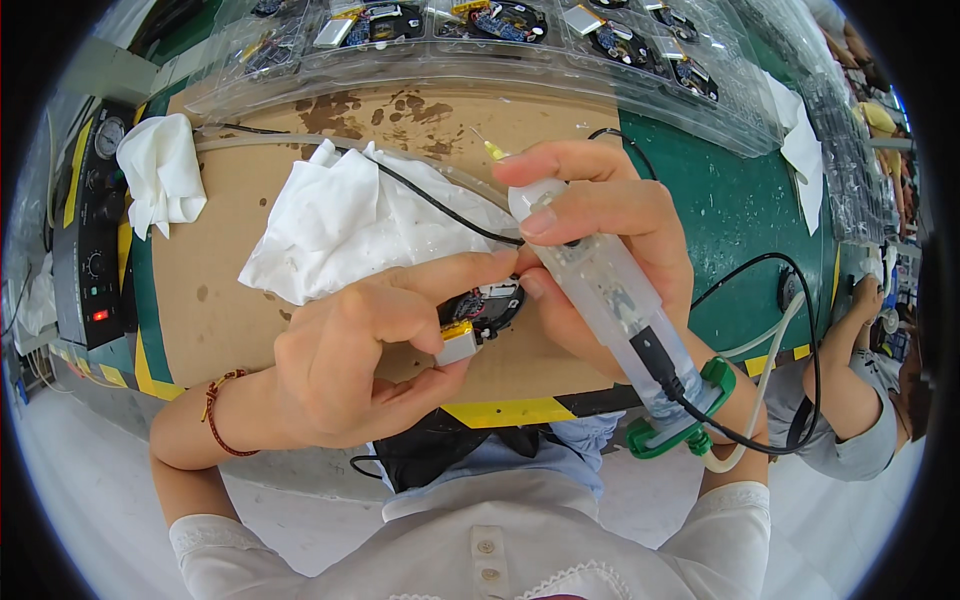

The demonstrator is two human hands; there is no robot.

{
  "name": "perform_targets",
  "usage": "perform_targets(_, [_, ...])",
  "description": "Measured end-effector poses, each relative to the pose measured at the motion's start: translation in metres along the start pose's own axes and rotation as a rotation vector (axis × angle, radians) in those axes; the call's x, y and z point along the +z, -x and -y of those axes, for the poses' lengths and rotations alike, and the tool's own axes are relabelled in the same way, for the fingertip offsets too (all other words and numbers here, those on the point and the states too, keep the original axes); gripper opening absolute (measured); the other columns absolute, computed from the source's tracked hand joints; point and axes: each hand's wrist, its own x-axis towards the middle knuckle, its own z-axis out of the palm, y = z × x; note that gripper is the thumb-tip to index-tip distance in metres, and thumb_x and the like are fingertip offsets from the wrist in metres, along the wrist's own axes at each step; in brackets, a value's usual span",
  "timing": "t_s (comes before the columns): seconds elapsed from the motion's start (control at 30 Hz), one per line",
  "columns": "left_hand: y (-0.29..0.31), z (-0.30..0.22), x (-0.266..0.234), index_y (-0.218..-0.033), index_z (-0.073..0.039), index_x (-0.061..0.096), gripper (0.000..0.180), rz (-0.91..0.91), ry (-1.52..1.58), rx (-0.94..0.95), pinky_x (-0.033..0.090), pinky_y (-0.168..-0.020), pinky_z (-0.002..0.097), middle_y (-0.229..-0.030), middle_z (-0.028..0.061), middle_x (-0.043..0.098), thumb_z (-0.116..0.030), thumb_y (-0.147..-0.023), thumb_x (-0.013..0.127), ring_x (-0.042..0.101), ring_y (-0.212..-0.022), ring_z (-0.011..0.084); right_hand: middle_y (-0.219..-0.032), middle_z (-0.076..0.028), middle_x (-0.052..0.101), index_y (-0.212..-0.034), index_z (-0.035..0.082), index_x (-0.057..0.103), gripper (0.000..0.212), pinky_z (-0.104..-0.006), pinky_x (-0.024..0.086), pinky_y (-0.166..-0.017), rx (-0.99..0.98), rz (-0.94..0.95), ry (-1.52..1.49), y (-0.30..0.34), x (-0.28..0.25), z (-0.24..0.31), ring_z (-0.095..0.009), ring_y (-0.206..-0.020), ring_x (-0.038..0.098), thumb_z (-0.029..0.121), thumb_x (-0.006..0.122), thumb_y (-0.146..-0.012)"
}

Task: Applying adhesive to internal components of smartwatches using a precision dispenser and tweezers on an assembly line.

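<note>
My left hand [345, 350] pinches a small round black electronic assembly [508, 308] over the near part of the bench. A silver battery with yellow tape [457, 343] hangs from its side, by my lower fingers. My right hand [640, 225] is wrapped round a translucent dispensing syringe [598, 283], its yellow needle tip [493, 151] pointing up and away to the left. A green cap [716, 390] closes the syringe's near end. Both hands come close together at the assembly, and my fingers hide part of it. Whether they touch there is unclear.
Crumpled white cloths [345, 215] lie on the brown cardboard [225, 285]. Clear plastic trays [400, 65] of similar assemblies span the back. A dispenser controller [92, 230] with gauge stands left. A black cable [815, 350] and pale hose trail from the syringe. Another person's arm [850, 325] shows right.
</note>
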Motion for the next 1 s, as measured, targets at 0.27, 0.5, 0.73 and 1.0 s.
perform_targets(0.27, [-0.001,-0.002,-0.003,-0.097,-0.006,0.032,0.044,0.058,-0.108,-0.023,0.047,-0.083,0.0302,-0.117,0.0366,0.049,0.012,-0.073,0.065,0.055,-0.11,0.0291,-0.101,-0.013,0.059,-0.096,0.007,0.053,0.032,-0.032,0.046,-0.074,-0.119,-0.091,0.038,0.001,0.009,-0.005,-0.026,-0.098,0.056,-0.009,0.061,-0.069])
perform_targets(0.5, [-0.003,0.001,0.006,-0.085,-0.003,0.04,0.038,-0.133,-0.266,0.095,0.045,-0.046,0.0226,-0.101,0.0212,0.064,0.009,-0.063,0.068,0.057,-0.057,0.018,-0.091,-0.011,0.062,-0.093,0.006,0.054,0.029,-0.0311,0.047,-0.073,-0.098,-0.102,0.05,0.002,0.011,-0.001,-0.027,-0.096,0.057,-0.01,0.064,-0.07])
perform_targets(0.73, [-0.002,-0.001,-0.004,-0.098,-0.006,0.03,0.043,0.047,0.018,-0.023,0.043,-0.092,0.0364,-0.122,0.0377,0.044,0.016,-0.074,0.06,0.048,-0.119,0.0364,-0.106,-0.02,0.058,-0.097,0.007,0.05,0.036,-0.031,0.046,-0.076,-0.158,-0.084,0.089,0.0,0.005,-0.008,-0.024,-0.097,0.057,-0.011,0.064,-0.069])
perform_targets(1.0, [-0.009,0.002,0.006,-0.085,-0.002,0.038,0.036,-0.186,-0.154,0.079,0.049,-0.053,0.0218,-0.103,0.0278,0.062,0.011,-0.067,0.066,0.066,-0.073,0.022,-0.107,-0.02,0.057,-0.1,0.008,0.049,0.042,-0.0298,0.045,-0.078,-0.089,-0.081,0.083,0.0,0.004,-0.003,-0.024,-0.097,0.057,-0.014,0.06,-0.066])
